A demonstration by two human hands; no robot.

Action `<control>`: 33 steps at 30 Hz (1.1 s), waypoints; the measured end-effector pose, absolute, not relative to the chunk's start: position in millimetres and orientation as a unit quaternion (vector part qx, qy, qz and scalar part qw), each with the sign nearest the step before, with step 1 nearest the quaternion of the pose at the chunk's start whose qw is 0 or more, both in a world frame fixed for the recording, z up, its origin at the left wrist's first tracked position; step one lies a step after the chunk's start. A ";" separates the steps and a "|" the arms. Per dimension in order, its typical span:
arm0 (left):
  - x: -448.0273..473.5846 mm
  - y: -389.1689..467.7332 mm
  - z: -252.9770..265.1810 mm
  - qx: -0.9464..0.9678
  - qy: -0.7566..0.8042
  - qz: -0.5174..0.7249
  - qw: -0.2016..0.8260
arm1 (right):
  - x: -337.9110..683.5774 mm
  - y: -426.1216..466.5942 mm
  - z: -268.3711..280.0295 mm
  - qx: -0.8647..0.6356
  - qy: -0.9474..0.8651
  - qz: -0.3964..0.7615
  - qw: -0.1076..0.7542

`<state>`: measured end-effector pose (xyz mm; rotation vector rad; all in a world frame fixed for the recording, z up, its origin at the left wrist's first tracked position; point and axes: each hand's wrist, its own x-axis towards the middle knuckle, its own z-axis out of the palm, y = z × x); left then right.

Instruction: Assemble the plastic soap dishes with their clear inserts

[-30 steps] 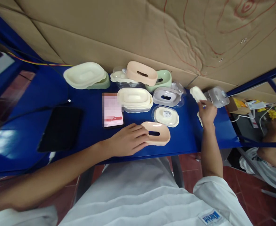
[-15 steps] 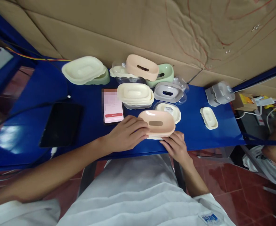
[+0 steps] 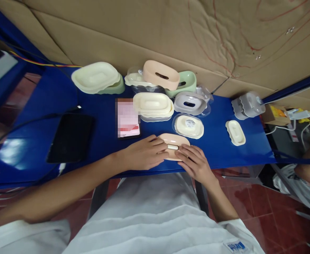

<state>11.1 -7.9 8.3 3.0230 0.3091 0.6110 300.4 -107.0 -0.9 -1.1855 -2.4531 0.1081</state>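
- Far left, near the table edge: dark tablet lying flat, w/ a black cable running off to the left. Well apart from both hands.
- Back left: cream tray stacked on a green dish. Nothing visible inside the tray.
- Phone lies face up just left of centre, near the left hand's fingertips.
- Left hand flat, fingers pressing on the left end of the peach soap-dish shell; not curled round it.
- The shell sits upside down at the front edge of the table, between both hands. A pale piece shows thru its slot — looks like a cream insert underneath, can't tell how far seated.
- Right hand open-ish, fingertips on the shell's right front edge, pushing down rather than gripping.
- Risk: the shell is very close to the table edge; uneven pressure from one hand could skate it off toward the lap. Pressing w/ the insert crooked could jam or crack a clip.
- Behind: cream lid stack, grey shell, clear case holding a cream tray w/ a round sticker; peach shell and green shell further back.
- Right: lone cream insert, then grey stacked pieces.
- Far right, beyond the table: another person's arm, not involved.
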 end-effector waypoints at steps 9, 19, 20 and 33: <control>6.8 -4.5 7.5 0.948 0.152 0.257 0.109 | 357.7 47.5 30.5 -0.576 -0.749 0.008 0.328; 5.6 -2.9 6.0 0.915 0.249 0.265 0.173 | 337.9 -13.3 27.6 -0.521 -0.773 -0.061 0.356; 5.5 -2.5 4.8 0.901 0.270 0.276 0.199 | 333.6 -32.2 23.3 -0.497 -0.791 -0.071 0.350; 2.5 0.4 1.0 0.897 0.242 0.252 0.272 | 310.9 -70.9 13.9 -0.345 -0.906 0.093 0.229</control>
